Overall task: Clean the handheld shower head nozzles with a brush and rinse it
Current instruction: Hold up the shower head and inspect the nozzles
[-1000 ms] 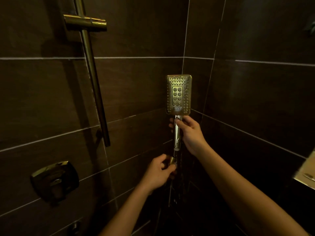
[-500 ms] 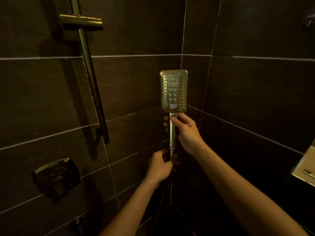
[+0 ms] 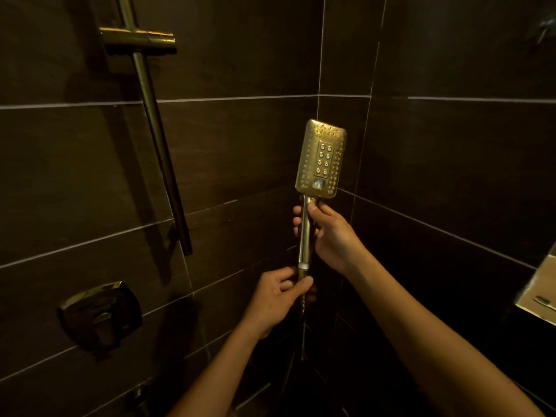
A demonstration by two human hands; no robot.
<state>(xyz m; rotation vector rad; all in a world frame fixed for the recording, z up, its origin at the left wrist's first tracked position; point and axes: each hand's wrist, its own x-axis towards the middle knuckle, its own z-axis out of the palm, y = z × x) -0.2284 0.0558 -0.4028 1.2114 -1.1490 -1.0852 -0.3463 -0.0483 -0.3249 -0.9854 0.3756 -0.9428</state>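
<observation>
A gold rectangular handheld shower head point(image 3: 321, 159) is held upright in the dark tiled corner, its nozzle face turned toward me. My right hand point(image 3: 331, 236) is wrapped around its slim handle just below the head. Lower down, my left hand point(image 3: 278, 294) pinches the hose nut at the foot of the handle, where the hose point(image 3: 303, 332) drops away into shadow. No brush shows in the view.
A gold slide rail point(image 3: 156, 139) with a holder bracket point(image 3: 138, 40) runs down the left wall. Below it sits a metal mixer plate point(image 3: 100, 314). A lit shelf or niche edge point(image 3: 538, 293) shows at the right border.
The shower head has tilted slightly to the right and sits a little lower in view. My left hand's fingers have shifted on the hose nut beneath the handle.
</observation>
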